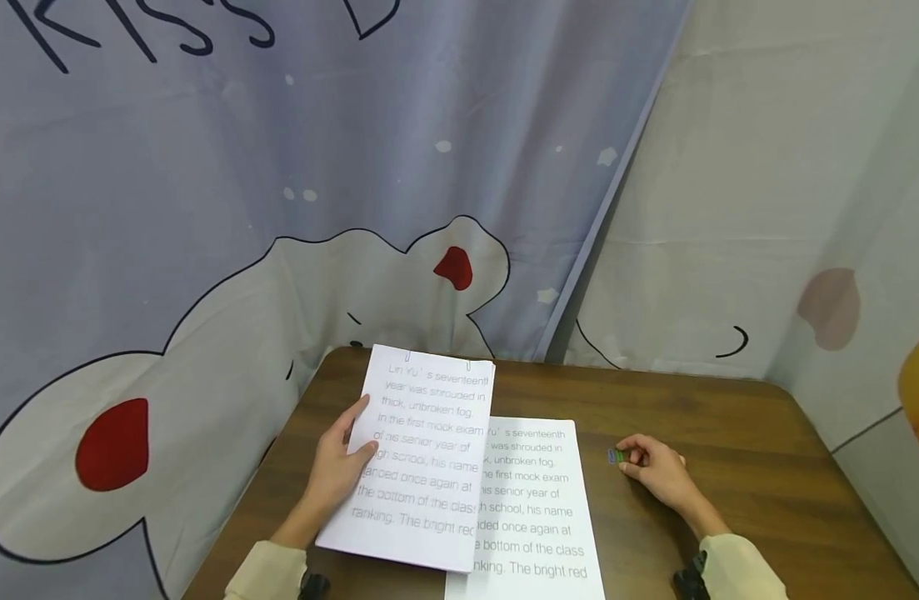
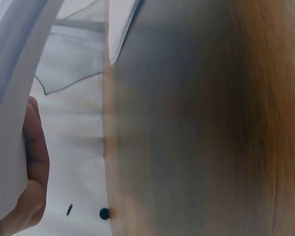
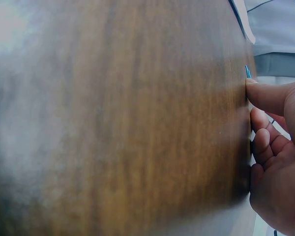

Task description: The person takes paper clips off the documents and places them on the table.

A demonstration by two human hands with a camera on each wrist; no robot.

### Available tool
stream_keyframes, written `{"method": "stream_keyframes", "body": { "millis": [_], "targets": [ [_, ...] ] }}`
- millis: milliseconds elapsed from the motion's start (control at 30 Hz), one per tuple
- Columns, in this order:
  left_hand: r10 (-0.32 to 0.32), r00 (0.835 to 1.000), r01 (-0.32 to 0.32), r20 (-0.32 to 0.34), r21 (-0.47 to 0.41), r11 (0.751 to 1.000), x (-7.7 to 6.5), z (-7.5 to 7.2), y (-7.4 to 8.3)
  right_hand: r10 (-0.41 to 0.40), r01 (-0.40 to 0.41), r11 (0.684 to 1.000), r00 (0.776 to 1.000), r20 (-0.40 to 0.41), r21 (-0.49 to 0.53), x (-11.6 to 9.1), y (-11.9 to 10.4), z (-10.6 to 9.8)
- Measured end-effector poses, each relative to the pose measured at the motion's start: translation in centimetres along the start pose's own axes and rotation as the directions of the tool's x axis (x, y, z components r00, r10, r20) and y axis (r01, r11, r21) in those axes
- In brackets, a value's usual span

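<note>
My left hand [image 1: 332, 467] grips a stack of printed sheets [image 1: 422, 450] by its left edge, thumb on the front. Two small paper clips sit along the stack's top edge, one clip [image 1: 408, 356] left of centre and another clip [image 1: 469, 365] near the right corner. In the left wrist view, fingers [image 2: 38, 152] wrap behind the paper. On the right, my right hand [image 1: 657, 475] pinches a small blue and green paper clip [image 1: 613, 456] low over the table. Its blue tip [image 3: 247, 71] shows past the thumb in the right wrist view.
A second printed sheet [image 1: 537, 508] lies flat on the brown wooden table [image 1: 774, 467], partly covered by the held stack. Behind the table hangs a printed curtain [image 1: 399, 167]. Another pale cloth [image 1: 729, 208] hangs at the right.
</note>
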State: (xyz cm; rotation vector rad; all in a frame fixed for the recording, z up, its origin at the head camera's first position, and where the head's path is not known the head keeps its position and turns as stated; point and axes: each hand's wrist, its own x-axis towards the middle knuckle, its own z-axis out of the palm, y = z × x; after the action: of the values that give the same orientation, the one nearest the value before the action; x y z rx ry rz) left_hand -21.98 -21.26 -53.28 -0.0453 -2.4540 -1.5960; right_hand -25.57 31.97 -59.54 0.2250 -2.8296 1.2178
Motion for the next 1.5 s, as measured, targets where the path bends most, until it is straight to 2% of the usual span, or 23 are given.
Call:
{"method": "stream_keyframes", "body": {
  "millis": [133, 400, 800, 1200, 1500],
  "targets": [
    [-0.007, 1.000, 0.007, 0.006, -0.031, 1.000, -0.3, 0.8, 0.6, 0.005, -0.005, 1.000, 1.000, 0.001, 0.002, 0.1, 0.1, 0.1],
    [-0.018, 0.999, 0.016, -0.028, -0.046, 0.999, -0.8, 2.2, 1.4, 0.012, -0.012, 1.000, 1.000, 0.002, 0.002, 0.1, 0.3, 0.2],
    [-0.024, 1.000, 0.026, 0.014, -0.171, 0.985, -2.0, 4.0, 2.2, -0.001, 0.001, 1.000, 1.000, 0.007, -0.020, 0.1, 0.1, 0.2],
    [-0.031, 0.998, 0.044, 0.055, -0.237, 0.971, -2.9, 5.6, 3.1, 0.012, -0.012, 1.000, 1.000, 0.007, -0.024, -0.2, 0.1, 0.1],
    [-0.049, 0.997, 0.063, 0.066, -0.240, 0.969, -3.3, 6.1, 3.2, 0.002, -0.002, 0.998, 1.000, 0.003, -0.055, 0.1, -0.2, 0.3]
  ]
}}
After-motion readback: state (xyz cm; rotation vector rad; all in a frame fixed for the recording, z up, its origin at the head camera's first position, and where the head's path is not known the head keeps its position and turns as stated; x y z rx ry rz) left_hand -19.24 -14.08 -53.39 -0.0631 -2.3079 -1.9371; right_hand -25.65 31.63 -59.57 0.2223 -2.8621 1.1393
